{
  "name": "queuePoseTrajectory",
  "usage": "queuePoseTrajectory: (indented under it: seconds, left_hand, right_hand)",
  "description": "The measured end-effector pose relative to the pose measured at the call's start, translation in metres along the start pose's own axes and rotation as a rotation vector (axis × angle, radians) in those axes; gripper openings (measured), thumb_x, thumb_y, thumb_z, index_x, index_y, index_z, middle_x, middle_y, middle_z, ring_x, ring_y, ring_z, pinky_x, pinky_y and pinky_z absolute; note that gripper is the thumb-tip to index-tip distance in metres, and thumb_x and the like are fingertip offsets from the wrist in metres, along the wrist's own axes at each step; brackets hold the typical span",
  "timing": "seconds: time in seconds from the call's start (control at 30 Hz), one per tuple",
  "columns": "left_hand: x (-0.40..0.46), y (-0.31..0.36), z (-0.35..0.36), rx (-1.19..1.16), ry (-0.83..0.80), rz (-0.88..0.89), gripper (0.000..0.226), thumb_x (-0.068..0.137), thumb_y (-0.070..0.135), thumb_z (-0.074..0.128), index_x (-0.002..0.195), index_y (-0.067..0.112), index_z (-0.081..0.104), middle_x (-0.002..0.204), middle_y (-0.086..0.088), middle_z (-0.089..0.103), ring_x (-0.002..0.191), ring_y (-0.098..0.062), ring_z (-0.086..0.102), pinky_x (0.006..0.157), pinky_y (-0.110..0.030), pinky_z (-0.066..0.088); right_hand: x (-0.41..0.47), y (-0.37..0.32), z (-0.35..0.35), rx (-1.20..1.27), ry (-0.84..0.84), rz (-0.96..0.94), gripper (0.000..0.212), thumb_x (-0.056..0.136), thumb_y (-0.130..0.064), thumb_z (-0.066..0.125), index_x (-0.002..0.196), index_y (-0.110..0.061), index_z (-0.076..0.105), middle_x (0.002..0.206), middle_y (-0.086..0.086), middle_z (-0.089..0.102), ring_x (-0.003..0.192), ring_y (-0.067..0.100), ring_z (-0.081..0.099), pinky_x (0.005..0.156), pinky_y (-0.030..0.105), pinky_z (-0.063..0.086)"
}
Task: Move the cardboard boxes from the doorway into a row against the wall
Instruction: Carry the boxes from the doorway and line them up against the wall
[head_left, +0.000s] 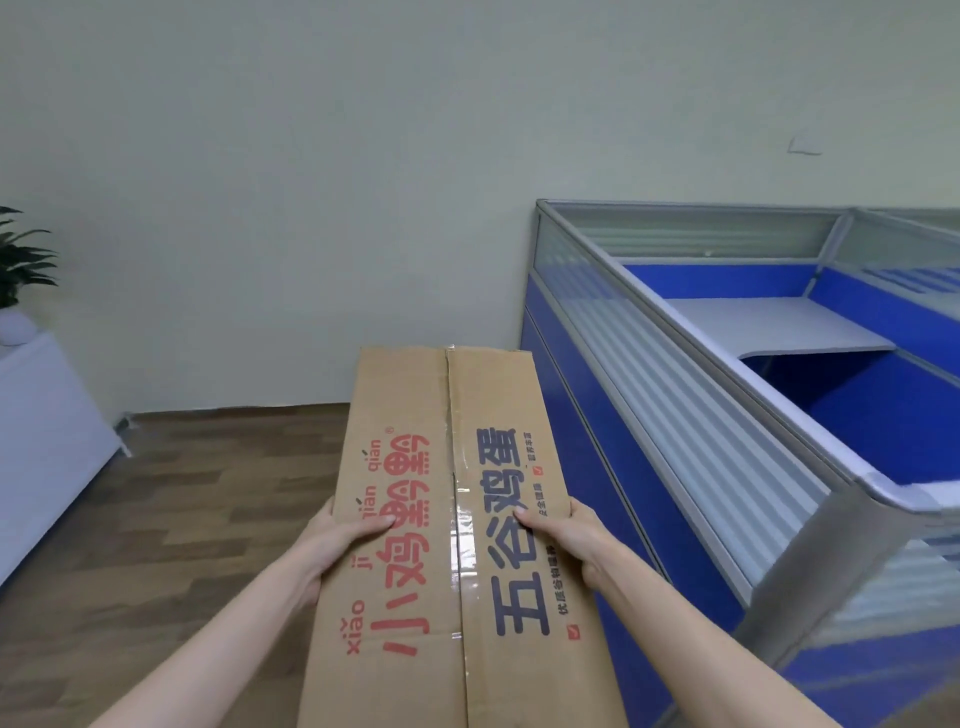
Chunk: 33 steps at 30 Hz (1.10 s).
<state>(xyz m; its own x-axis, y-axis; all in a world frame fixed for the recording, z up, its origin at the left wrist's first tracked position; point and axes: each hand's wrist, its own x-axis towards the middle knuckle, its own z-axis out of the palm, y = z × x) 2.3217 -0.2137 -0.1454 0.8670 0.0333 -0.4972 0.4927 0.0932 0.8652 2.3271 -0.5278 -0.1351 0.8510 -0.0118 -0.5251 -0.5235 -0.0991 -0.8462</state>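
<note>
I carry a long brown cardboard box (447, 415) with red and dark blue printed characters and clear tape along its top seam. It is held off the floor, pointing away from me toward the pale wall (311, 182). My left hand (340, 540) grips its left edge, thumb lying on the top face. On the right edge my right hand (569, 540) grips the same way, its thumb on the printed top. The fingers of both hands are hidden under the box sides.
A blue office cubicle partition (623, 405) with a grey frame and a desk surface (779, 327) stands close on the right. A white cabinet (47, 441) with a potted plant (21, 265) is at the left. Wood-pattern floor (208, 467) lies between them, up to the wall.
</note>
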Motion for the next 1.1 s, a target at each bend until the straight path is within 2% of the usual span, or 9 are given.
queuePoseTrajectory:
  seconds: [0.2, 0.33, 0.47, 0.63, 0.87, 1.03, 1.1]
  left_hand:
    - [0.178, 0.106, 0.027, -0.026, 0.023, -0.002, 0.085, 0.058, 0.018, 0.097, 0.133, 0.021, 0.056, 0.11, -0.021, 0.079, 0.1, -0.044, 0.076, 0.089, -0.063, 0.059]
    - [0.264, 0.17, 0.035, -0.049, 0.021, -0.012, 0.092, 0.054, 0.022, 0.099, 0.135, 0.023, 0.055, 0.113, -0.021, 0.078, 0.1, -0.043, 0.076, 0.088, -0.061, 0.06]
    - [0.359, 0.22, 0.05, -0.096, 0.005, 0.014, 0.089, 0.056, 0.022, 0.098, 0.134, 0.023, 0.056, 0.115, -0.02, 0.078, 0.102, -0.042, 0.076, 0.089, -0.063, 0.059]
    - [0.479, 0.256, 0.053, -0.114, 0.001, 0.002, 0.085, 0.059, 0.022, 0.096, 0.135, 0.022, 0.058, 0.113, -0.018, 0.079, 0.1, -0.039, 0.077, 0.087, -0.06, 0.061]
    - [0.701, 0.31, 0.055, -0.068, -0.023, -0.081, 0.081, 0.067, 0.024, 0.094, 0.136, 0.028, 0.053, 0.114, -0.013, 0.078, 0.105, -0.036, 0.075, 0.095, -0.062, 0.056]
    - [0.848, 0.331, 0.075, -0.073, -0.016, -0.205, 0.102, 0.058, 0.028, 0.098, 0.145, 0.032, 0.045, 0.117, -0.014, 0.076, 0.105, -0.037, 0.074, 0.092, -0.062, 0.057]
    - [0.887, 0.326, 0.081, -0.072, -0.007, -0.249, 0.103, 0.061, 0.025, 0.096, 0.149, 0.03, 0.042, 0.119, -0.014, 0.075, 0.105, -0.036, 0.074, 0.089, -0.059, 0.059]
  right_hand:
    - [0.185, -0.116, -0.025, 0.014, -0.032, -0.014, 0.056, 0.073, -0.033, 0.092, 0.115, -0.018, 0.058, 0.1, 0.008, 0.081, 0.089, 0.024, 0.079, 0.07, 0.038, 0.06]
    - [0.271, -0.186, -0.033, 0.005, -0.049, -0.012, 0.055, 0.074, -0.033, 0.091, 0.115, -0.018, 0.057, 0.103, 0.008, 0.08, 0.09, 0.024, 0.078, 0.068, 0.037, 0.058]
    - [0.365, -0.243, -0.041, 0.0, -0.042, -0.022, 0.051, 0.076, -0.032, 0.089, 0.115, -0.018, 0.058, 0.104, 0.009, 0.079, 0.092, 0.025, 0.077, 0.069, 0.037, 0.058]
    - [0.483, -0.292, -0.036, -0.038, -0.043, 0.0, 0.053, 0.075, -0.031, 0.09, 0.116, -0.019, 0.057, 0.104, 0.009, 0.08, 0.094, 0.025, 0.077, 0.076, 0.041, 0.06]
    - [0.689, -0.35, -0.028, -0.047, 0.035, 0.119, 0.057, 0.078, -0.034, 0.087, 0.122, -0.02, 0.054, 0.11, 0.011, 0.077, 0.1, 0.028, 0.075, 0.087, 0.048, 0.059]
    - [0.834, -0.379, -0.037, -0.043, 0.075, 0.239, 0.055, 0.08, -0.029, 0.085, 0.124, -0.018, 0.054, 0.109, 0.013, 0.078, 0.099, 0.03, 0.076, 0.092, 0.053, 0.059]
    - [0.876, -0.378, -0.039, -0.051, 0.077, 0.288, 0.055, 0.08, -0.028, 0.086, 0.123, -0.019, 0.054, 0.108, 0.013, 0.078, 0.099, 0.03, 0.076, 0.094, 0.055, 0.058]
